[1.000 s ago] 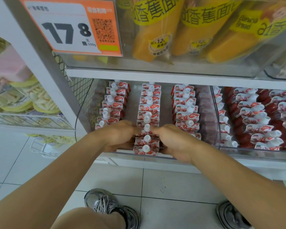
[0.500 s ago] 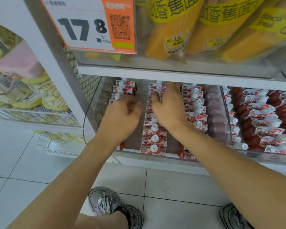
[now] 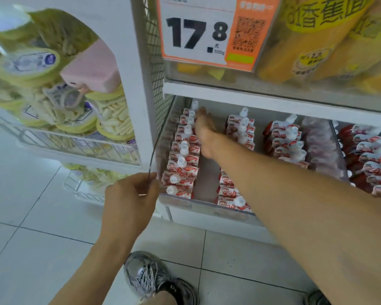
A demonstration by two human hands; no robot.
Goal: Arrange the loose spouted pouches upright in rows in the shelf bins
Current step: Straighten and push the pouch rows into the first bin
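Red-and-white spouted pouches stand upright in three rows in a clear shelf bin (image 3: 207,206): a left row (image 3: 183,159), a middle row (image 3: 240,128) and a right row (image 3: 286,139). My right hand (image 3: 205,133) reaches deep into the bin between the left and middle rows, with straight fingers lying against the right side of the left row near its back. My left hand (image 3: 130,201) grips the bin's front left corner wall, fingers curled round its edge. My right forearm hides part of the middle row.
A second clear bin (image 3: 339,150) to the right holds more red pouches (image 3: 374,155). The shelf above carries banana bread packs (image 3: 317,40) and a price tag (image 3: 198,34). A wire basket (image 3: 75,146) of yellow snack tubs stands at left. My shoe (image 3: 150,278) is on the tiled floor.
My left hand has come out of the bin and taken hold of its front left corner. My right hand has shifted from the middle row to the left row. The view has swung left.
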